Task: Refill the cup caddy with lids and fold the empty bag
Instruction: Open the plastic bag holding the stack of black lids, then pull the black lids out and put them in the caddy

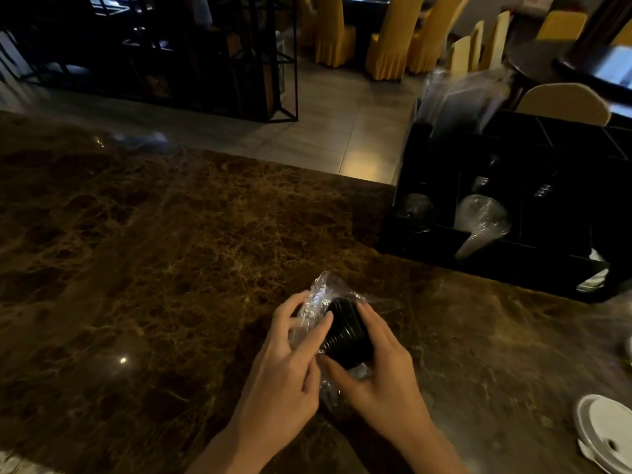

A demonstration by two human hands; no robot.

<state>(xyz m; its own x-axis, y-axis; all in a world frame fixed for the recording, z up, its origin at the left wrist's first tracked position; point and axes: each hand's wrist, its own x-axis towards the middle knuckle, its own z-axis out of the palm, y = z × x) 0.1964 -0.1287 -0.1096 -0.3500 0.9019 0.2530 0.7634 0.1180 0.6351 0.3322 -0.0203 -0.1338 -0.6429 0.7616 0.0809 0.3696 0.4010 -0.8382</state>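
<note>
Working at the near edge of the brown marble counter (pixel 171 251), we have both hands on a clear plastic bag (pixel 316 295) that holds a stack of black lids (pixel 347 333). Our left hand (pixel 290 364) pinches the crumpled plastic on the left side of the stack, fingers spread over the film and thumb tucked low. Just beside it, our right hand (pixel 383 364) wraps the stack itself, fingers along its right flank and thumb under its near end, so it is grasping the lids through the bag. The stack lies tilted on its side, the loose mouth of the bag bunched above it toward the far edge. Farther right, at the far right corner of the counter, stands the black cup caddy (pixel 427 241), well apart from our hands; a sleeve of clear cups (pixel 482 220) leans in one of its front compartments. White lids (pixel 605 429) lie at the near right corner, partly cut off.
</note>
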